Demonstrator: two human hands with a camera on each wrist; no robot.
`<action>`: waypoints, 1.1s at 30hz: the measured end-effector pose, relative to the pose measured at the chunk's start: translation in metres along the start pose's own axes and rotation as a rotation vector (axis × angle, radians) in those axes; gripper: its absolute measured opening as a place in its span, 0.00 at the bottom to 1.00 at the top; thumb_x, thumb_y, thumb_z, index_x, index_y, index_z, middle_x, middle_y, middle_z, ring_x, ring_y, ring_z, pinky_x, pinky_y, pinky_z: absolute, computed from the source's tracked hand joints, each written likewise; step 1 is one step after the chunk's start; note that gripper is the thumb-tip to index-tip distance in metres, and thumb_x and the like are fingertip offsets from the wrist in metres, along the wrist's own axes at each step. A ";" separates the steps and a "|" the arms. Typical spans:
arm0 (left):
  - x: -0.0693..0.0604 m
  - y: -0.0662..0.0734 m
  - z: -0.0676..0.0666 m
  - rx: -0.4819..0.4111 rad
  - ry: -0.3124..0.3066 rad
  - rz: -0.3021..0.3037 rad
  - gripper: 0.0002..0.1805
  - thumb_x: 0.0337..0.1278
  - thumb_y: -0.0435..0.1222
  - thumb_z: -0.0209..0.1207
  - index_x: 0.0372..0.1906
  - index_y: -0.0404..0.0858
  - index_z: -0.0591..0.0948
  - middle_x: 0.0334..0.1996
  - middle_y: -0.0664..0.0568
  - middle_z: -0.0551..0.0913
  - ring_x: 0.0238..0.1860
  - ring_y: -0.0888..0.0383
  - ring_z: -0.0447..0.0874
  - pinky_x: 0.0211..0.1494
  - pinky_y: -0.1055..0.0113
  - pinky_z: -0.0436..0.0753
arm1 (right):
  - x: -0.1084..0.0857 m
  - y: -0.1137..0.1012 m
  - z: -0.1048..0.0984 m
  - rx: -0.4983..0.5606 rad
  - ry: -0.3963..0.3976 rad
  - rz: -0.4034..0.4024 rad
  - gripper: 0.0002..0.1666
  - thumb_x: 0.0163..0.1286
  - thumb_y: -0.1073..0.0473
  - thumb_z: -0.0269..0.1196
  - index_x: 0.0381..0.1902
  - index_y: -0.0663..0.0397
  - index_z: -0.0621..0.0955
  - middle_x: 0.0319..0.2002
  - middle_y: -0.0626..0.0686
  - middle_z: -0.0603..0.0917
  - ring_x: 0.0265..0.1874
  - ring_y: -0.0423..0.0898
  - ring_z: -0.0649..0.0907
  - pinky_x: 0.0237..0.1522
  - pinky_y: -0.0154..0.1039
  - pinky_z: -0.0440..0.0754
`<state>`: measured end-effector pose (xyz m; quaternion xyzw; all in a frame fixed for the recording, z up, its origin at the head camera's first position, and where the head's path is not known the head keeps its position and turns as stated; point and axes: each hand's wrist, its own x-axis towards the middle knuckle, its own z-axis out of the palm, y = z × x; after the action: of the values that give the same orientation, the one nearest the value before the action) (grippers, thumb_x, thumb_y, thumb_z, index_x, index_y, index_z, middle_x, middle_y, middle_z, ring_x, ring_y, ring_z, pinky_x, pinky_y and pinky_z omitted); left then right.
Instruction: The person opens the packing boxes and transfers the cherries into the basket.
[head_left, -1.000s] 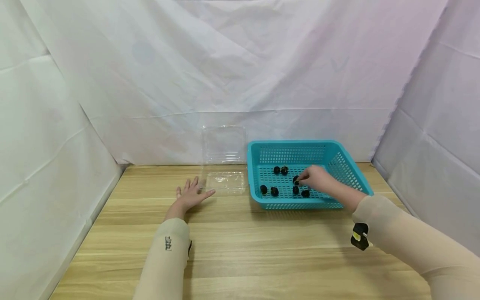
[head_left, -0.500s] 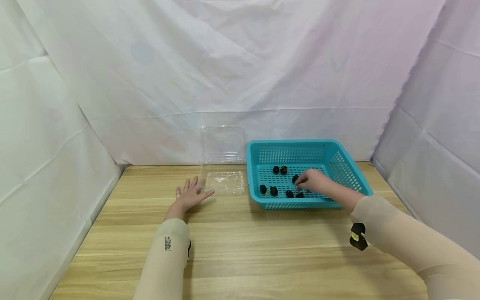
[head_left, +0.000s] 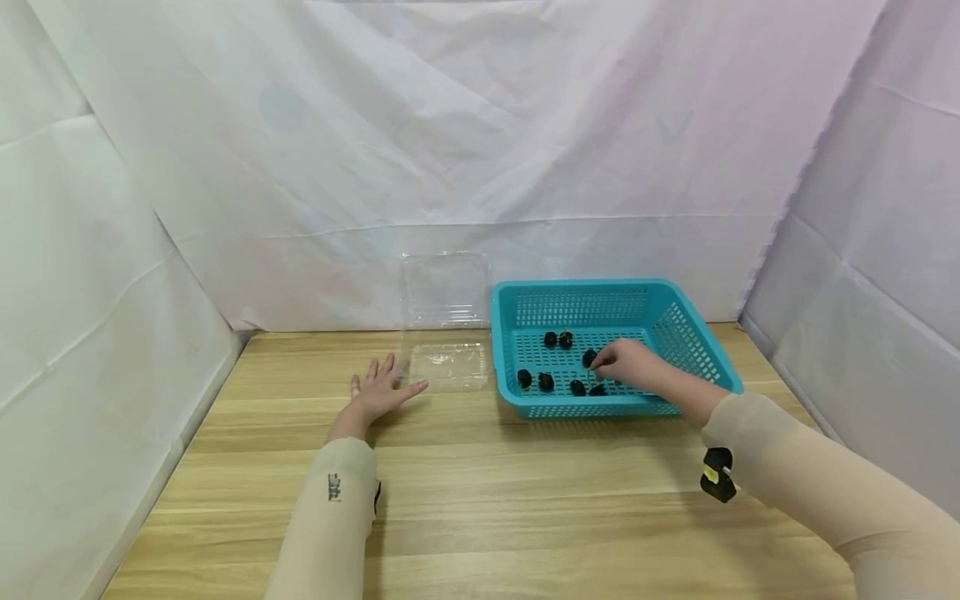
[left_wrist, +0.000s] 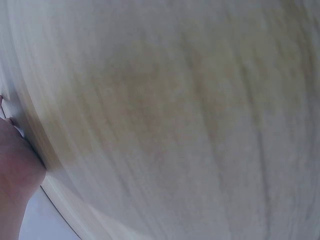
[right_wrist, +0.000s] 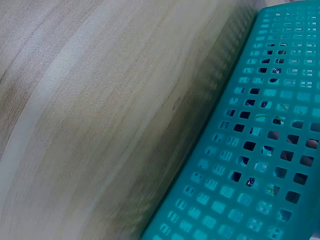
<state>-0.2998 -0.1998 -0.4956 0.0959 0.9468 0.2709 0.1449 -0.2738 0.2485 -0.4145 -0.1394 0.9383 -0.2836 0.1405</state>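
Note:
In the head view, my right hand (head_left: pixel 626 362) reaches into the blue plastic basket (head_left: pixel 577 411). Its fingertips are drawn together and appear to pinch the thin stem of a dark round fruit (head_left: pixel 597 390) near the front wall. Another dark fruit (head_left: pixel 577 388) lies just left of it, and one more (head_left: pixel 589 358) is close by the fingertips. My left hand (head_left: pixel 377 395) rests on the table with fingers spread, beside a clear plastic clamshell box (head_left: pixel 448 365) whose lid stands up. The right wrist view shows mainly the basket's slotted wall (right_wrist: pixel 240 165), with dark shapes behind it.
Several more dark fruits lie in the basket, a pair (head_left: pixel 558 340) towards the back and a pair (head_left: pixel 536 381) at the front left. White cloth (head_left: pixel 480 133) hangs behind and at both sides of the wooden table (head_left: pixel 465 500).
Two dark fruits near the basket's front have shifted left and slightly towards me. My right hand has dropped slightly, then stayed almost still. The left hand has kept its place.

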 end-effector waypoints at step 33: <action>0.005 -0.008 0.004 0.026 0.009 0.035 0.60 0.53 0.73 0.48 0.78 0.40 0.42 0.77 0.40 0.35 0.75 0.39 0.24 0.66 0.35 0.21 | -0.027 -0.061 0.015 -0.125 0.248 -0.158 0.14 0.73 0.57 0.58 0.51 0.55 0.84 0.46 0.53 0.85 0.42 0.50 0.82 0.40 0.48 0.82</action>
<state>-0.3045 -0.2035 -0.5040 0.1133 0.9490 0.2616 0.1346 -0.2330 0.2012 -0.3864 -0.1851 0.9505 -0.2496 -0.0081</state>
